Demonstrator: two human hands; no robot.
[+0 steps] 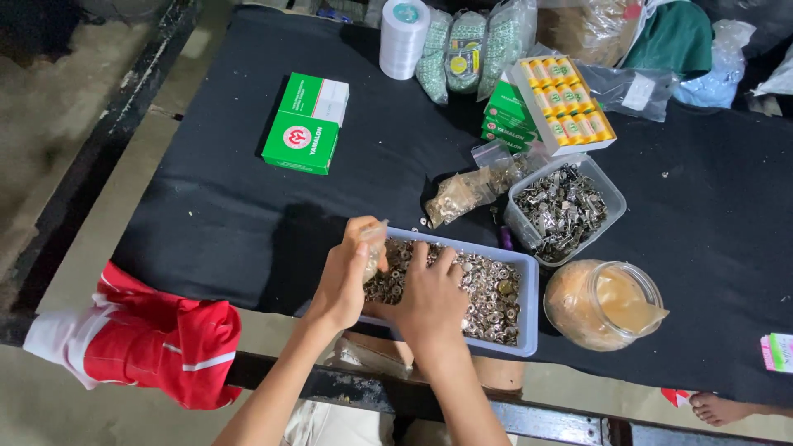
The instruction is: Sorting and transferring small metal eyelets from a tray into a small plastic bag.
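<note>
Black cloth table (248, 206) spans the view, my two forearms coming in from the bottom edge and angling up toward the middle. Red and white garment (140, 334) hangs over the near table edge, to my left. Blue-grey plastic tray (529, 285) full of small metal rings or eyelets sits at the near edge, right under both hands. Glass jar (603, 304) with a bag inside stands just right of the tray; clear tub (563, 211) of dark metal clips is behind it. Green box (304, 124) lies well off to the far left, white tape roll (403, 37) at the far edge.

My right hand (429, 299) is palm down, fingers spread and pressed flat into the metal pieces in the tray, holding nothing I can see. My left hand (345, 277) is raised at the tray's left end, wrist bent, fingers curled closed around a small clear plastic bag (373, 248), probably part filled; too small to tell.
</note>
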